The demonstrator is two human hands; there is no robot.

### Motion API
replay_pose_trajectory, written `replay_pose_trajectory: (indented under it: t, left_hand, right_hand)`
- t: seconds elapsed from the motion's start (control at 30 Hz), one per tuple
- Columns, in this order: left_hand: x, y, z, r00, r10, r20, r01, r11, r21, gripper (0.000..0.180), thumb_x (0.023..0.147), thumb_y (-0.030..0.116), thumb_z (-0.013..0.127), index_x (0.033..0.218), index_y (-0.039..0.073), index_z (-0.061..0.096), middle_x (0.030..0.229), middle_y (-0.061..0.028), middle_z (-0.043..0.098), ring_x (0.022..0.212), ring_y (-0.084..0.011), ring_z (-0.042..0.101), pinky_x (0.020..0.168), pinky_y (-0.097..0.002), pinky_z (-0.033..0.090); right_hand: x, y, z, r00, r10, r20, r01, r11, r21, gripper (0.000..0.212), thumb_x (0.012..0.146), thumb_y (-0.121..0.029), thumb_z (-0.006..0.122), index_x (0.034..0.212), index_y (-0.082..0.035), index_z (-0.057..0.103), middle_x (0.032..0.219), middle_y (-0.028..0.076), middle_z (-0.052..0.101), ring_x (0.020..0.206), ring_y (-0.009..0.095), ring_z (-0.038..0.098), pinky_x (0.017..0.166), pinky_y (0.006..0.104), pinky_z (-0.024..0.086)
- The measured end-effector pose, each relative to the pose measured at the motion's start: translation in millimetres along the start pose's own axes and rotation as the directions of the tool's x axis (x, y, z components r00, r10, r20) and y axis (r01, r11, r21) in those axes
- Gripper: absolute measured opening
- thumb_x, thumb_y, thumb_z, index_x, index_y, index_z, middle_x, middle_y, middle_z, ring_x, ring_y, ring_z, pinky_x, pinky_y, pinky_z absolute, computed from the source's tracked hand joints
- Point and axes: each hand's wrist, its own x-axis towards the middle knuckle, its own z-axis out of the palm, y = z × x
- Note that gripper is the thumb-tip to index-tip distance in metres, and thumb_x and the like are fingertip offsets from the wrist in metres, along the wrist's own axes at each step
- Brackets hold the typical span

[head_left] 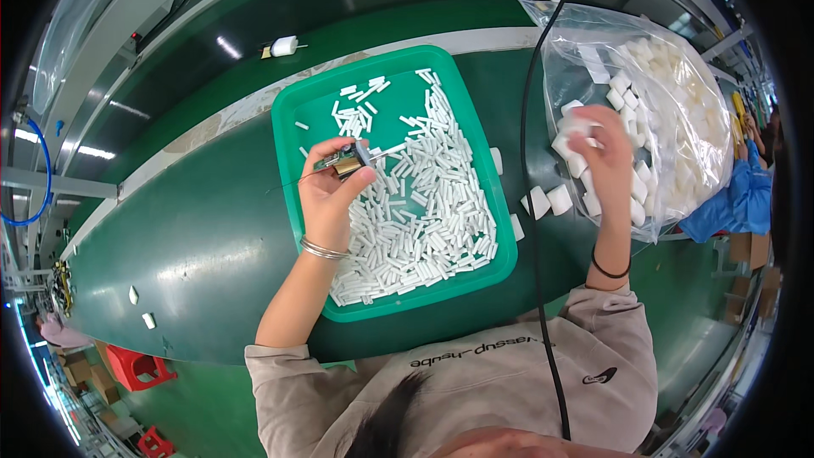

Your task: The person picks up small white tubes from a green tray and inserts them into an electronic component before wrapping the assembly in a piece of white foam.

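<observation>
My left hand (329,191) is closed around a small black and gold device (346,163), from which a thin white stick (388,152) points right. Below it lies a green tray (297,284) holding many short white sticks (424,237). My right hand (609,148), slightly blurred, is at the mouth of a clear plastic bag (555,42) of white foam-like blocks (640,131). Its fingers pinch a blurred white block (577,124). Two loose blocks (547,201) lie between the tray and that hand.
A black cable (526,119) hangs between the tray and the bag. Beyond the tray, a similar device with a white block on it (284,47) lies on the green belt. White bits (149,321) lie at the left. A person in blue (733,199) is at the far right.
</observation>
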Motion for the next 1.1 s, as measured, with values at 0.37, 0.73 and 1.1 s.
replay_pose_trajectory:
  t: [0.37, 0.73, 1.1]
  left_hand:
    - [-4.4, -0.9, -0.5, 0.952, 0.17, 0.253, -0.123, 0.974, -0.191, 0.033, 0.066, -0.005, 0.065, 0.095, 0.0, 0.049, 0.1, -0.0135, 0.052, 0.091, -0.0285, 0.056, 0.072, -0.0389, 0.053]
    - [-2.0, 0.2, -6.2, 0.991, 0.124, 0.056, -0.114, 0.981, -0.156, 0.032, 0.066, -0.008, 0.062, 0.092, 0.004, 0.047, 0.097, -0.0118, 0.056, 0.089, -0.0163, 0.055, 0.073, -0.0248, 0.047]
    - [-1.2, 3.1, -3.8, 0.987, 0.114, 0.117, -0.119, 0.992, 0.037, 0.032, 0.063, -0.008, 0.066, 0.09, 0.001, 0.05, 0.096, -0.0128, 0.057, 0.093, -0.0182, 0.055, 0.078, -0.0276, 0.048]
  right_hand:
    - [6.7, -43.4, 82.7, 0.887, -0.018, 0.461, -0.245, 0.829, 0.503, 0.018, 0.079, -0.001, 0.053, 0.097, 0.0, 0.05, 0.085, 0.008, 0.056, 0.067, 0.009, 0.055, 0.054, 0.0208, 0.049]
    - [11.8, -33.8, 139.3, 0.787, -0.115, 0.606, -0.223, 0.863, 0.453, 0.021, 0.077, 0.001, 0.055, 0.097, 0.003, 0.048, 0.083, 0.009, 0.058, 0.072, 0.012, 0.059, 0.064, 0.0229, 0.051]
    - [2.3, -30.3, 134.0, 0.889, -0.165, 0.428, 0.006, 0.938, 0.348, 0.02, 0.073, -0.01, 0.066, 0.083, 0.003, 0.055, 0.073, 0.009, 0.062, 0.064, 0.013, 0.062, 0.057, 0.0225, 0.048]
